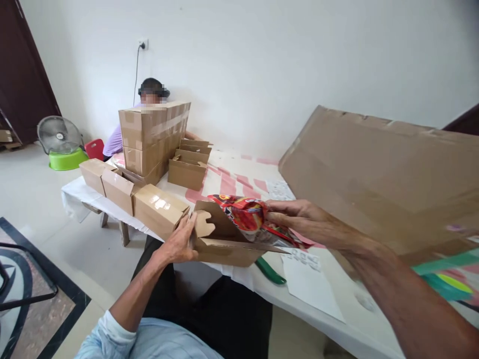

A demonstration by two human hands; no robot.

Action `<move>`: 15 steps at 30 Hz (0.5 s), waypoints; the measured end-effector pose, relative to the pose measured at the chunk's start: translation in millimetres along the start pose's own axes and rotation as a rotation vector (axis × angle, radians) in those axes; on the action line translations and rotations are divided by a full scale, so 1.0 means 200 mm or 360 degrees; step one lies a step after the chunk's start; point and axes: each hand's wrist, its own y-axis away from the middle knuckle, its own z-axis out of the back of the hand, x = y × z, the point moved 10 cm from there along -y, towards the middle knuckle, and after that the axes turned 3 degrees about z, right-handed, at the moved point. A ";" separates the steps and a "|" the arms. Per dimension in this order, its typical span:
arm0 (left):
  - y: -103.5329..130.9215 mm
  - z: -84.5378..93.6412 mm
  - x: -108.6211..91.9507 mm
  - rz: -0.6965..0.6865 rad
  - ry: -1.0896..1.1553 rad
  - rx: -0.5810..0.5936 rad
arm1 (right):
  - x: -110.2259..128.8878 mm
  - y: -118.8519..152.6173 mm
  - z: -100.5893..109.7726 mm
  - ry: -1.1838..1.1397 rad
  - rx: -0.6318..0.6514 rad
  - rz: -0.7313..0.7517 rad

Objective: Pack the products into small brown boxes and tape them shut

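Note:
An open cardboard box point(228, 253) lies at the table's front edge, its flaps raised. My left hand point(180, 241) rests at its left end, fingers on the cardboard beside the notched flap. Above the box's opening is a shiny red packet point(249, 217), tilted down to the right. My right hand point(295, 217) pinches the packet from its right side, thumb and fingers closed on it. Touching or close to my left fingers is a taped box point(160, 207). The inside of the open box is mostly hidden by the packet.
Stacked taped boxes point(149, 134) stand at the back left, with a person point(151, 92) behind them. Open boxes point(187, 172) sit beside the stack. A large cardboard sheet point(381, 184) leans at right. A green object point(270, 271) and a paper sheet point(312, 284) lie near the front edge.

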 end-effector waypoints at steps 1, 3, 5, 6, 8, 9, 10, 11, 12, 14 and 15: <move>0.02 0.04 -0.03 -0.0008 0.0018 -0.0039 | -0.02 -0.01 -0.01 -0.0076 0.0026 -0.0041; 0.03 0.15 -0.10 -0.0020 0.0089 -0.0192 | -0.06 -0.03 -0.02 -0.0191 0.0087 -0.0110; 0.01 0.29 -0.18 -0.0060 0.0161 -0.0398 | -0.06 -0.05 -0.01 -0.0235 0.0049 -0.0100; -0.01 0.35 -0.23 -0.0104 0.0187 -0.0468 | -0.05 -0.07 -0.01 -0.0256 0.0045 -0.0082; -0.10 0.42 -0.31 -0.0226 0.0231 -0.0467 | -0.01 -0.11 -0.04 -0.0303 0.0094 -0.0042; -0.16 0.43 -0.34 -0.0280 0.0272 -0.0401 | 0.01 -0.14 -0.07 -0.0341 0.0144 -0.0023; -0.22 0.42 -0.37 -0.0313 0.0341 -0.0311 | 0.03 -0.16 -0.11 -0.0389 0.0206 -0.0007; -0.28 0.41 -0.37 -0.0324 0.0441 -0.0225 | 0.04 -0.19 -0.14 -0.0449 0.0268 0.0007; -0.34 0.40 -0.37 -0.0311 0.0561 -0.0150 | 0.05 -0.22 -0.17 -0.0520 0.0324 0.0014; -0.43 0.38 -0.34 -0.0226 0.0824 -0.0088 | 0.03 -0.27 -0.20 -0.0677 0.0358 0.0016; -0.46 0.38 -0.30 -0.0162 0.0936 -0.0125 | 0.01 -0.30 -0.19 -0.0757 0.0324 0.0017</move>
